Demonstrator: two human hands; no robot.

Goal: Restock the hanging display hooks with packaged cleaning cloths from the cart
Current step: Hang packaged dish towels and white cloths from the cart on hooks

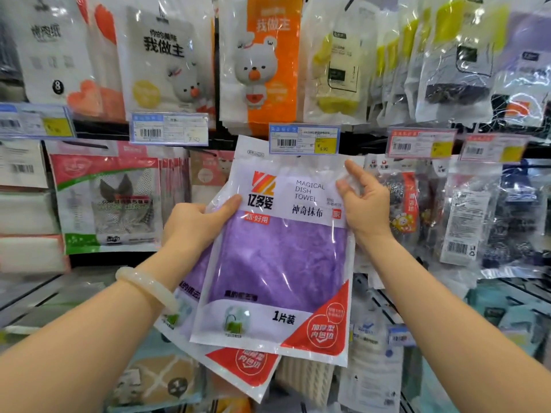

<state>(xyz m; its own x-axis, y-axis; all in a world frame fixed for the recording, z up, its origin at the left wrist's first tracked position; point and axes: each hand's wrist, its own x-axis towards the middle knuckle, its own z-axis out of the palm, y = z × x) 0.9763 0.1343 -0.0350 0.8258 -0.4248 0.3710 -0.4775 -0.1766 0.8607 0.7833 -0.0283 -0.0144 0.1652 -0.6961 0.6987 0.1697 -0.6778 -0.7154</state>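
Note:
A flat pack with a purple dish towel (277,257) is held upright in front of the display, its white top edge reaching the price tag (304,140). My left hand (196,225) grips its left edge, thumb on the front. Behind it, the same hand holds a second identical pack (238,371), tilted and mostly hidden. My right hand (363,201) pinches the front pack's upper right edge with thumb and fingers. The hook and the pack's hanging hole are hidden behind the price tag. No cart is in view.
Hanging packs crowd the wall: orange bear packs (262,64) above, yellow sponges (337,70) upper right, scourers (405,204) right, mesh cloth packs (107,201) left. More price tags (170,128) stick out on the rails. Wire shelves (384,296) lie below.

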